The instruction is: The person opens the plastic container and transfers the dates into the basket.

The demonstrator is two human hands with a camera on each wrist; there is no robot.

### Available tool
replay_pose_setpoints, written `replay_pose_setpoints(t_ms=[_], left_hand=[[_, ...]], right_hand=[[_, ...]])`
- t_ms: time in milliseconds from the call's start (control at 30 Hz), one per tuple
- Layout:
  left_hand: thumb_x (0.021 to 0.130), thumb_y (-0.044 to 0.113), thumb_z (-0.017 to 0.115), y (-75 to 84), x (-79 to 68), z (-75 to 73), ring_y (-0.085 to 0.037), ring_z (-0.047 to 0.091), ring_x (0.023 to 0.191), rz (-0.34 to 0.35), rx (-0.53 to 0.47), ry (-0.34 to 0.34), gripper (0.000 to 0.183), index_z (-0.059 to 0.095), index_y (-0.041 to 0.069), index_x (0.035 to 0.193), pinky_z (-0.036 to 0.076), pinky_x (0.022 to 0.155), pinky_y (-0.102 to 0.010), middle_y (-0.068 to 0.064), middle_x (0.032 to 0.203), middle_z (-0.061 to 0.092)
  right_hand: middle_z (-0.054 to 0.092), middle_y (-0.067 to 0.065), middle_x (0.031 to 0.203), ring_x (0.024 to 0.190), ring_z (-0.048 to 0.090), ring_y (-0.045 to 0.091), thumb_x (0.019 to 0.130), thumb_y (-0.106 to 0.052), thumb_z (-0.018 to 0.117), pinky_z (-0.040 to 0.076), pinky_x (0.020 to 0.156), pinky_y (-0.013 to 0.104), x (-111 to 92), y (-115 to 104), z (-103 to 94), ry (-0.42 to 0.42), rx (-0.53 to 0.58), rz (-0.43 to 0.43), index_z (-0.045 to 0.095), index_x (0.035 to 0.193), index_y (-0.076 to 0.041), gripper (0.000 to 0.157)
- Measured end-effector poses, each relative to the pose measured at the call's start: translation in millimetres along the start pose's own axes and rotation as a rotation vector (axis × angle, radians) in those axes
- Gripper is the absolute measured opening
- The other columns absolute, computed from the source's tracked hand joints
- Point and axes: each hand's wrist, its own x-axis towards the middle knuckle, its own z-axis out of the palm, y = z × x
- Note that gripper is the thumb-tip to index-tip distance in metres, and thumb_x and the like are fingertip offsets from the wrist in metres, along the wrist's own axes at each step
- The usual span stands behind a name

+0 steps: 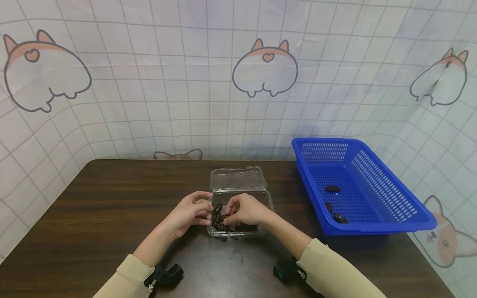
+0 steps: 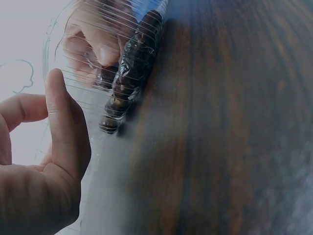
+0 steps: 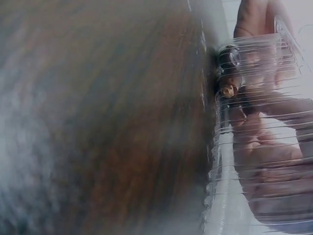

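A clear plastic clamshell box [image 1: 240, 234] stands on the table with its lid [image 1: 238, 180] folded back. Dark brown dates [image 1: 218, 213] lie along its left side; through the wall, the left wrist view shows the dates [image 2: 137, 54] in a row. My left hand [image 1: 191, 213] holds the box at its left side, and its thumb [image 2: 61, 117] stands upright by the wall. Reaching inside, my right hand [image 1: 246, 210] pinches a date among the others, mostly hidden by the fingers. The right wrist view shows this hand [image 3: 269, 161] blurred through the ribbed plastic.
To the right stands a blue perforated basket [image 1: 391, 225] with a few dates [image 1: 333, 188] on its floor. The dark wood table [image 1: 93, 207] ends at a tiled-pattern wall cloth [image 1: 179, 103]. Black wrist straps with devices [image 1: 164, 276] sit at both sleeves.
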Motion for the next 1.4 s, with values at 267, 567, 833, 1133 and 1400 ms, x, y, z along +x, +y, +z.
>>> replay_pose_setpoints(t_ms=[267,567,833,1133,1400], left_hand=[[0.094,0.002,0.059,-0.1,-1.8,1.2,-0.015,0.061,0.073,-0.001,0.006,-0.003,0.054,0.040,-0.006,0.144,0.061,0.067,-0.029,-0.011,0.098,0.059],[0.095,0.001,0.059,-2.7,-0.5,2.3,-0.016,0.061,0.074,0.000,-0.003,-0.012,0.054,0.039,-0.007,0.144,0.061,0.068,-0.029,-0.012,0.101,0.059],[0.095,0.002,0.058,-0.8,0.8,3.3,-0.016,0.061,0.074,-0.003,0.007,-0.003,0.053,0.039,-0.007,0.144,0.061,0.067,-0.028,-0.015,0.102,0.060],[0.094,0.000,0.059,0.2,2.2,1.2,-0.015,0.061,0.072,-0.014,-0.005,-0.003,0.055,0.039,-0.007,0.145,0.060,0.066,-0.028,-0.012,0.098,0.060],[0.095,0.001,0.060,0.1,1.3,-0.4,-0.015,0.061,0.072,-0.007,0.005,-0.001,0.053,0.041,-0.006,0.144,0.061,0.067,-0.030,-0.011,0.096,0.060]], right_hand=[[0.069,0.001,0.079,0.059,0.059,0.015,0.082,-0.008,0.086,0.052,0.056,0.030,-2.6,2.3,-0.5,0.006,0.073,-0.023,0.071,0.092,-0.005,0.019],[0.070,0.005,0.079,0.059,0.058,0.017,0.085,-0.009,0.084,0.053,0.057,0.036,-5.3,4.6,-2.0,-0.034,0.156,-0.032,0.069,0.096,-0.002,0.019],[0.072,0.007,0.089,0.075,0.067,0.034,0.091,-0.011,0.079,0.059,0.065,0.044,-12.2,-0.8,-11.1,-0.016,0.217,-0.059,0.070,0.103,-0.003,0.017],[0.072,0.007,0.092,0.080,0.065,0.040,0.091,-0.014,0.079,0.057,0.068,0.045,-22.7,-6.4,-25.6,0.041,0.276,-0.040,0.069,0.107,-0.005,0.021],[0.070,0.007,0.090,0.075,0.058,0.040,0.093,-0.016,0.078,0.043,0.056,0.033,-30.8,-10.7,-38.0,0.075,0.270,-0.049,0.070,0.109,-0.006,0.021]])
